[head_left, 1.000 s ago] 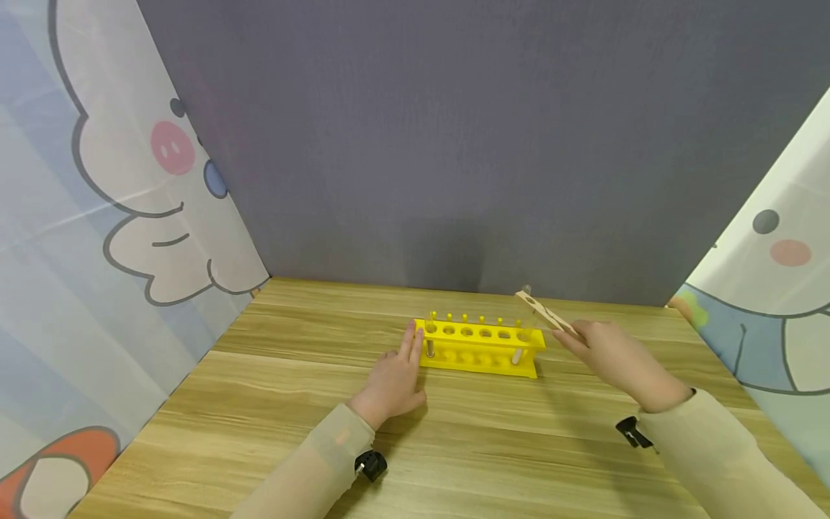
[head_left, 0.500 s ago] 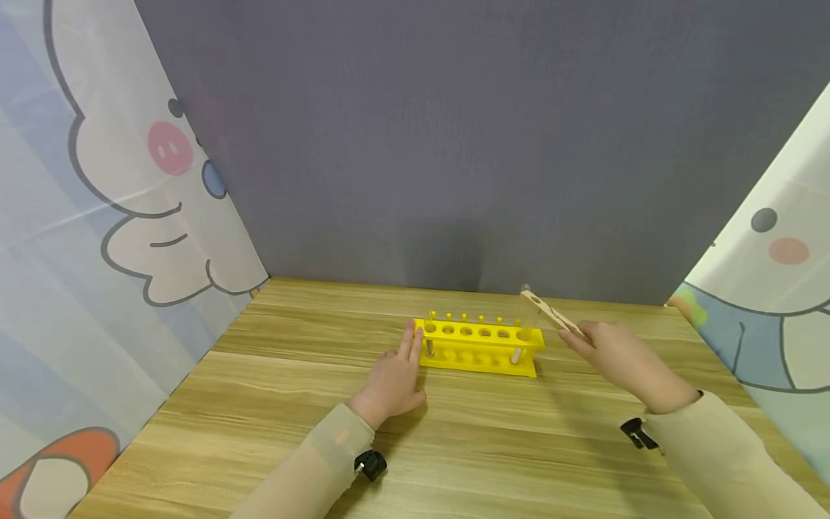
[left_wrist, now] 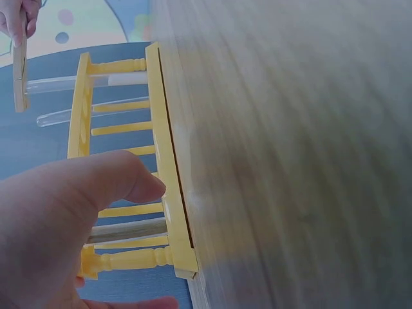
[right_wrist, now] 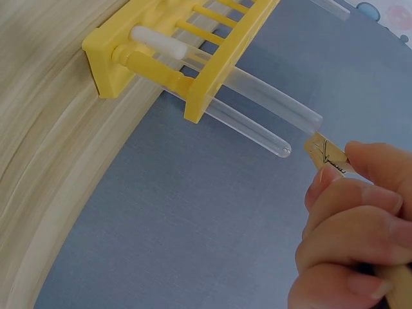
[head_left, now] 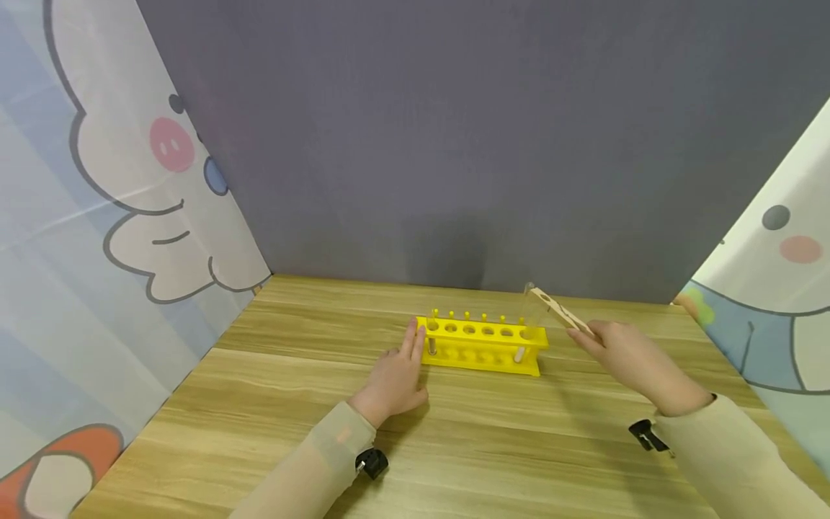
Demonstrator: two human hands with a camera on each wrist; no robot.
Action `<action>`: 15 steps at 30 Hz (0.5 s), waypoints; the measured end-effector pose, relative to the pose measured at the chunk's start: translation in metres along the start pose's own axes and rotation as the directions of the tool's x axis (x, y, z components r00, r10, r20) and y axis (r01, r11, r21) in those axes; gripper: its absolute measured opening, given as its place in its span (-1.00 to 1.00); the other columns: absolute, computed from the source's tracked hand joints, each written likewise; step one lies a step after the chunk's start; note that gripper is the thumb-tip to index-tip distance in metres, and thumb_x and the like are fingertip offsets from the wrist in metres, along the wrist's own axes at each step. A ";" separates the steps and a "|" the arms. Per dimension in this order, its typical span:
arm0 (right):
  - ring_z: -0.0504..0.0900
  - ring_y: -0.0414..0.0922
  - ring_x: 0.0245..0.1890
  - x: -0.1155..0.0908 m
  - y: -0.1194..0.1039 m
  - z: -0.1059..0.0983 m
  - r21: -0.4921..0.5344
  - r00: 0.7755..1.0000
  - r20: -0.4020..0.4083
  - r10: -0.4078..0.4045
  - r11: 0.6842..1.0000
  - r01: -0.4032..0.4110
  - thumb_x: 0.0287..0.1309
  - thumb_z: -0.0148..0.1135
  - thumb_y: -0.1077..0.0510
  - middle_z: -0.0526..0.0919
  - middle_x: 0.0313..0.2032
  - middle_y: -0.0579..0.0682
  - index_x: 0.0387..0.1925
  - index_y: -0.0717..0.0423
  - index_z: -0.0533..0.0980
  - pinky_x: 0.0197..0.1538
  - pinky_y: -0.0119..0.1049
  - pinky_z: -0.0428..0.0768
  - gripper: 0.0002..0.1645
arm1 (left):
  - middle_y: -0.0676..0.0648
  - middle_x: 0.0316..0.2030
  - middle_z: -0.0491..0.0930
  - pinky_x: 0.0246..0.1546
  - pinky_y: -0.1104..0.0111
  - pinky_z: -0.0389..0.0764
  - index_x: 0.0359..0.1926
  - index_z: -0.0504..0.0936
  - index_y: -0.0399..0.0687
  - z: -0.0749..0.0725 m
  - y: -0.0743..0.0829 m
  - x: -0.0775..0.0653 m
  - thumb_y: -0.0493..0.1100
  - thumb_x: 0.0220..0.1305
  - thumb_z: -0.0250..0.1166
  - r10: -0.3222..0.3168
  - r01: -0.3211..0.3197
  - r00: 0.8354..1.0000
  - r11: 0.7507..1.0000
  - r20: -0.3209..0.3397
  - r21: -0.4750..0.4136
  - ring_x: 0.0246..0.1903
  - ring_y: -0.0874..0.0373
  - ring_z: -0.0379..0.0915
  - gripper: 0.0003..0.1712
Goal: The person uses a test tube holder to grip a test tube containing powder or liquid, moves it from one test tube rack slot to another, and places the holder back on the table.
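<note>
A yellow test tube rack [head_left: 480, 366] stands on the wood-grain table. My left hand [head_left: 392, 382] rests on its left end, index and middle fingers straight; its thumb [left_wrist: 129, 177] shows before the rack in the left wrist view. My right hand [head_left: 632, 360] grips a wooden test tube clamp [head_left: 560, 310]. The clamp's tip is beside the mouth of a clear test tube [right_wrist: 273, 96] in the rack's right end hole; whether they touch I cannot tell. White material [right_wrist: 158, 42] fills that tube's bottom. Another test tube [head_left: 432, 347] stands in the left end hole.
Behind the rack's right end, a clear tube [right_wrist: 248, 132] stands rounded end up, apparently over a peg. Several yellow pegs [head_left: 483, 317] line the rack's back. A dark grey panel [head_left: 454, 144] rises behind the table, with cartoon-printed curtains [head_left: 130, 252] at both sides.
The clamp has drawn slightly right, its tip going from across the right-hand tube's upper end to that tube's right side. My left hand stays on the rack. The head view has shifted a little.
</note>
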State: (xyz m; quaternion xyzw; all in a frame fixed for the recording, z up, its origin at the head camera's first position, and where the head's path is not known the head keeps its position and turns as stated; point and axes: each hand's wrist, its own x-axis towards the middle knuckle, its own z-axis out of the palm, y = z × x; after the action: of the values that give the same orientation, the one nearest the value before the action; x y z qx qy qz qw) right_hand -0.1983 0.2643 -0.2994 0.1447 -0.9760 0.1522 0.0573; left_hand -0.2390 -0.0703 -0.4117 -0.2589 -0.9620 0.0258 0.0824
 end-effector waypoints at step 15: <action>0.08 -0.20 -0.73 -0.006 0.010 0.000 0.006 0.999 0.001 0.045 0.999 -0.045 0.37 -0.15 -0.14 0.16 -0.74 -0.10 -0.65 0.03 0.27 -0.64 -0.35 0.14 -0.49 | -0.40 0.40 -0.25 -0.14 0.20 0.55 0.41 -0.16 -0.37 0.000 0.000 0.001 0.14 -0.02 0.25 0.003 -0.003 1.000 1.000 0.002 0.006 -0.55 0.13 0.37 0.18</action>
State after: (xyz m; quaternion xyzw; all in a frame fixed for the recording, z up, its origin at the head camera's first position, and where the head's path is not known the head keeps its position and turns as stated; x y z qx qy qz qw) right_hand -0.1958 0.2746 -0.3035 0.1228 -0.9786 0.1565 0.0531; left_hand -0.2402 -0.0701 -0.4120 -0.2602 -0.9616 0.0289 0.0821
